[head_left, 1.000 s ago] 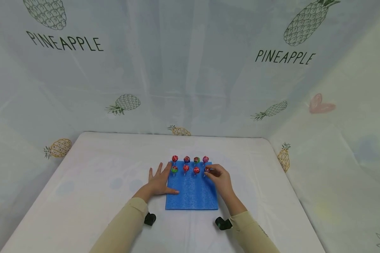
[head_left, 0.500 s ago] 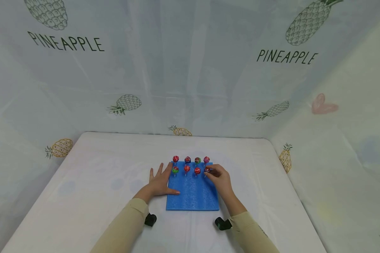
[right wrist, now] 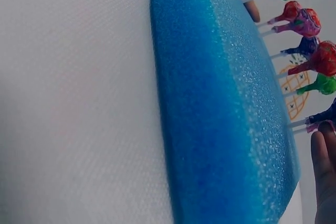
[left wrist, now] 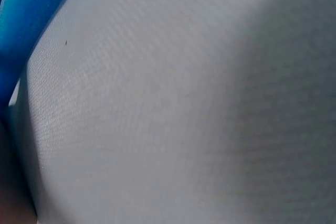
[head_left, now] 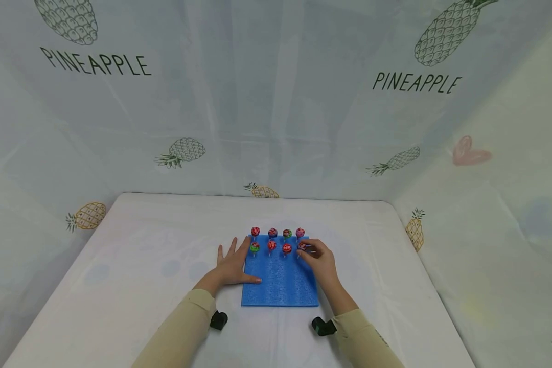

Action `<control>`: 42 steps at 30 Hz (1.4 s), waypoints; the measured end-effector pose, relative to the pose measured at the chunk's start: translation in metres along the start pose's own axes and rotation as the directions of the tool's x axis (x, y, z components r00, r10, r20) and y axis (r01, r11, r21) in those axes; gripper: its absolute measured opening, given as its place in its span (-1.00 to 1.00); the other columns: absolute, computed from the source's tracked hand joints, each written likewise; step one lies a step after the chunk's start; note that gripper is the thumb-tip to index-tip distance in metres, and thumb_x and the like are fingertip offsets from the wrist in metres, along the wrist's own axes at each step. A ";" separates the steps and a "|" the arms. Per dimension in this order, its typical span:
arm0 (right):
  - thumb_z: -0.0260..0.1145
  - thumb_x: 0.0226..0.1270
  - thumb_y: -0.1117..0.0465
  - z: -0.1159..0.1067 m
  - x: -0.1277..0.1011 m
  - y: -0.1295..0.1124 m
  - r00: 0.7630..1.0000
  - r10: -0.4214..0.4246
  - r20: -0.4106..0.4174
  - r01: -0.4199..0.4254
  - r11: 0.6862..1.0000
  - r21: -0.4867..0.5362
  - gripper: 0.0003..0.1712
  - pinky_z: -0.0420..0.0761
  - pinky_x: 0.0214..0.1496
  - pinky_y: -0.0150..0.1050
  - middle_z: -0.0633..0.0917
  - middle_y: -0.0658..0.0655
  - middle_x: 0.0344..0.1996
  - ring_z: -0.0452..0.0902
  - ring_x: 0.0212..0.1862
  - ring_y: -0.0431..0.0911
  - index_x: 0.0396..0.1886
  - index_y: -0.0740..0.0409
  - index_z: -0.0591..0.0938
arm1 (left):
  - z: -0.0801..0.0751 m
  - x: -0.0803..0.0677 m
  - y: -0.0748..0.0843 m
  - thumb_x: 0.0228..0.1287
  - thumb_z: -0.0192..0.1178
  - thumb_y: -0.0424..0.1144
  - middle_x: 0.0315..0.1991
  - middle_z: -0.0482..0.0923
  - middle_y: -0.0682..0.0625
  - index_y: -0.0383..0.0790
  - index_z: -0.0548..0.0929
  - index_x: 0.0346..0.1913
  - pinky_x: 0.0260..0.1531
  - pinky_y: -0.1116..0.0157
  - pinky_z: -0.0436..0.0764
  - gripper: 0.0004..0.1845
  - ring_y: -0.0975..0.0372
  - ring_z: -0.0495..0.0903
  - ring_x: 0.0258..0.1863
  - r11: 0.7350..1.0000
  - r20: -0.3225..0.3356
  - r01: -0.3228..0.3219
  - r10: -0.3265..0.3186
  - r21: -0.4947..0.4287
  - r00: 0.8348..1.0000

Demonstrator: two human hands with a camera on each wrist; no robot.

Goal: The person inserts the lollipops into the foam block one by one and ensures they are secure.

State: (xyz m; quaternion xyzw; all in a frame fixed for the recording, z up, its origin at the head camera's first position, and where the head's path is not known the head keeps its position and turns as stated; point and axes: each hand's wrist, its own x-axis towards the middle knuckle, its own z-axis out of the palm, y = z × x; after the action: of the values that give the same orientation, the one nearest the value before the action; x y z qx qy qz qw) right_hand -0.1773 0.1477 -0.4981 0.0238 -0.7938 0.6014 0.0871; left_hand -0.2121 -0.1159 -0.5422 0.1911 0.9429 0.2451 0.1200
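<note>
Your left hand [head_left: 232, 266] lies flat, fingers spread, on the foam [head_left: 280, 286] at its left edge, pinning it to the table [head_left: 119, 286]. Your right hand [head_left: 319, 258] pinches the near row's rightmost lollipop [head_left: 301, 246], stick upright in the foam. Seven others [head_left: 271, 246] stand spaced in two rows.

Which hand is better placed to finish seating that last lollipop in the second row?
Probably the right hand: it already pinches the lollipop at the row's right end, while the left hand lies flat on the blue foam.
</note>
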 end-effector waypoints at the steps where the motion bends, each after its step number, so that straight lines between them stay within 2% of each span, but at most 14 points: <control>1: 0.41 0.21 0.41 0.000 0.000 0.001 1.000 0.000 -0.001 0.000 1.000 0.005 -0.63 0.57 -0.18 -0.45 0.66 0.31 -0.12 0.59 -0.09 0.18 0.01 0.44 0.61 | 0.000 0.000 0.000 -0.16 0.42 0.37 0.54 -0.07 -0.17 -0.25 -0.09 0.56 0.24 -0.35 -0.43 0.36 -0.19 -0.30 0.50 1.000 0.000 0.001 -0.001 0.000 1.000; 18: 0.41 0.24 0.35 0.004 0.001 0.005 1.000 -0.004 0.021 0.005 0.999 -0.046 -0.66 0.55 -0.18 -0.41 0.68 0.27 -0.14 0.55 -0.11 0.13 -0.01 0.40 0.63 | -0.001 0.000 -0.001 -0.16 0.40 0.40 0.55 -0.09 -0.15 -0.23 -0.11 0.56 0.25 -0.35 -0.42 0.37 -0.18 -0.31 0.50 1.000 0.013 0.013 -0.013 0.018 1.000; 25: 0.45 0.22 0.26 0.008 0.013 0.043 0.999 0.034 0.006 -0.034 0.999 -0.019 -0.67 0.56 -0.19 -0.38 0.69 0.17 -0.14 0.55 -0.13 0.01 -0.03 0.26 0.68 | -0.001 0.001 -0.002 -0.15 0.40 0.40 0.56 -0.11 -0.13 -0.22 -0.13 0.56 0.25 -0.34 -0.43 0.37 -0.16 -0.32 0.50 1.000 0.016 0.012 -0.012 0.024 1.000; 29: 0.48 0.19 0.20 0.007 0.013 0.050 1.000 0.030 -0.004 -0.030 0.999 -0.018 -0.68 0.58 -0.18 -0.36 0.70 0.09 -0.17 0.56 -0.16 -0.04 -0.06 0.19 0.70 | 0.000 0.001 -0.002 -0.14 0.38 0.41 0.56 -0.12 -0.14 -0.22 -0.14 0.56 0.25 -0.33 -0.44 0.37 -0.16 -0.33 0.50 1.000 0.016 0.007 -0.007 0.014 1.000; 36: 0.47 0.20 0.23 0.004 0.011 0.040 1.000 0.015 0.007 -0.015 1.000 -0.020 -0.70 0.58 -0.17 -0.37 0.67 0.11 -0.17 0.56 -0.13 0.00 -0.07 0.18 0.69 | 0.002 -0.001 -0.005 -0.13 0.34 0.45 0.54 -0.12 -0.21 -0.27 -0.15 0.55 0.24 -0.32 -0.50 0.38 -0.18 -0.34 0.50 1.000 0.014 0.002 -0.003 0.010 1.000; 42: 0.43 0.21 0.38 -0.002 0.002 0.009 0.999 -0.034 0.040 0.036 0.998 -0.049 -0.68 0.57 -0.18 -0.35 0.64 0.28 -0.13 0.54 -0.09 0.21 -0.04 0.38 0.64 | -0.002 -0.002 0.002 -0.14 0.41 0.38 0.53 -0.06 -0.21 -0.27 -0.09 0.55 0.25 -0.35 -0.42 0.35 -0.19 -0.28 0.49 1.000 0.009 0.009 -0.009 -0.007 1.000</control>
State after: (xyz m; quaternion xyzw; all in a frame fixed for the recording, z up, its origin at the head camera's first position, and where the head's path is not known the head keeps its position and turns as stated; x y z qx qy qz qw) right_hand -0.1802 0.1524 -0.5054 0.0473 -0.8095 0.5793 0.0825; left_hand -0.2100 -0.1163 -0.5390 0.1876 0.9423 0.2471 0.1257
